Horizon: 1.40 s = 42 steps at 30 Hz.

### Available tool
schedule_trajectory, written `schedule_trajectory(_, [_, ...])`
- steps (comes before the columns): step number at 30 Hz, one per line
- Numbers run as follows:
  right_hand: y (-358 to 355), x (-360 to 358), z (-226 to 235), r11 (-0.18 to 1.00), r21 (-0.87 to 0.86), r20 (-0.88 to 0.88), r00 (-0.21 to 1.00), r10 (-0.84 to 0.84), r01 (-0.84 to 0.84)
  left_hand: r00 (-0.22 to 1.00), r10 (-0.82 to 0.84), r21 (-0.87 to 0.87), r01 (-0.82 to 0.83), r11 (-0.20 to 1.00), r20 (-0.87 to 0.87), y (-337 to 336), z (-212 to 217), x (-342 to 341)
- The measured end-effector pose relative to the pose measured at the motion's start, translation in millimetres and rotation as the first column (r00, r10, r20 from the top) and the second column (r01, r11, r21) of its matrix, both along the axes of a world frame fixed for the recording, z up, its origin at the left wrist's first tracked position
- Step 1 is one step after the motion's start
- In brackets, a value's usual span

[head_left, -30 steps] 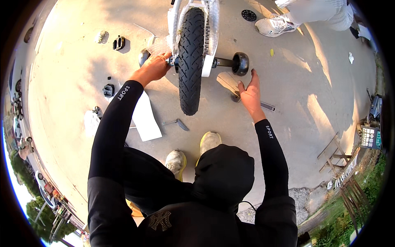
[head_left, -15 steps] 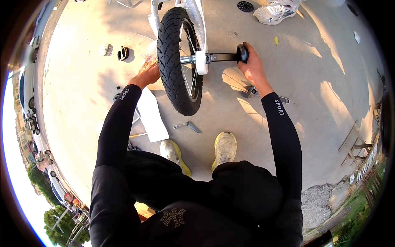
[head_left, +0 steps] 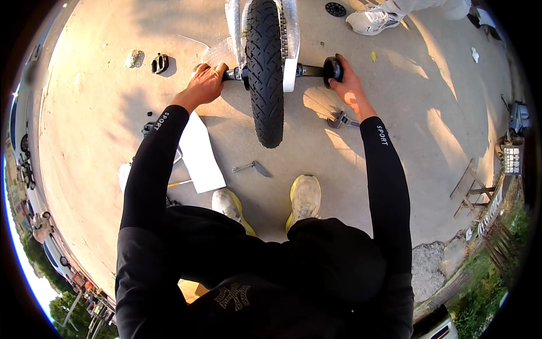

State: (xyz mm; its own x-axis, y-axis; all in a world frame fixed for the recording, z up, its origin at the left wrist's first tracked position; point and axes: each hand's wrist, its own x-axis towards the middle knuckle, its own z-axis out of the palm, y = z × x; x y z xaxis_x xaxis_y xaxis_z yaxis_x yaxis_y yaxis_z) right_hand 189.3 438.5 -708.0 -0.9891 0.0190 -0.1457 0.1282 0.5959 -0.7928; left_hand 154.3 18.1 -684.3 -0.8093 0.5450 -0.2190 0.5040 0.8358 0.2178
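Note:
A bicycle wheel with a black knobbly tyre [head_left: 265, 73] stands upright between my hands, now seen nearly edge-on. My right hand [head_left: 349, 85] grips a small black training wheel [head_left: 333, 72] at the end of a short bar [head_left: 310, 70] on the right side of the bicycle wheel. On the other side my left hand [head_left: 204, 85] is closed around the outer end of a matching dark bar [head_left: 230, 74]; what its fingers cover is hidden. A white guard [head_left: 290, 73] hangs beside the tyre, and clear wrap [head_left: 232, 28] covers the frame tubes.
An adjustable wrench [head_left: 342, 120] lies below my right hand. White paper [head_left: 201, 155] and a folding multi-tool [head_left: 254, 168] lie near my shoes. A black pedal [head_left: 160, 64] sits at left. Another person's shoe [head_left: 372, 20] and a black disc [head_left: 335, 9] are at the far right.
The bicycle wheel has swung from a slant to nearly straight and shifted right. The left-side bar and my left hand's grip on it now show. My right hand stays on the training wheel.

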Motion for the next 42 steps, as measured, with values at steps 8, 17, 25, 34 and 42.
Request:
schedule_trajectory(8, [1, 1, -23, 0.994, -0.106, -0.032, 0.999, 0.032, -0.035, 0.989, 0.010, -0.038, -0.004, 0.999, 0.150, -1, 13, -2])
schedule_trajectory(17, [-3, 3, -18, 0.981, -0.193, 0.057, 0.998, 0.037, -0.025, 0.987, 0.134, 0.018, -0.136, 0.990, 0.088, -35, 21, -6])
schedule_trajectory(25, [12, 72, -19, 0.965, 0.261, -0.024, 1.000, 0.017, -0.011, 0.984, 0.156, -0.091, -0.148, 0.985, 0.090, -32, 24, 2])
schedule_trajectory(34, [31, 154, -49, 0.736, 0.659, -0.045, 0.970, 0.240, -0.152, 0.974, 0.087, 0.043, -0.098, 0.994, 0.207, 32, 45, 7])
schedule_trajectory(42, [27, 158, -49, 0.738, 0.654, 0.020, 0.979, 0.202, -0.165, 0.988, 0.096, -0.139, -0.078, 0.987, 0.123, 22, 38, 8])
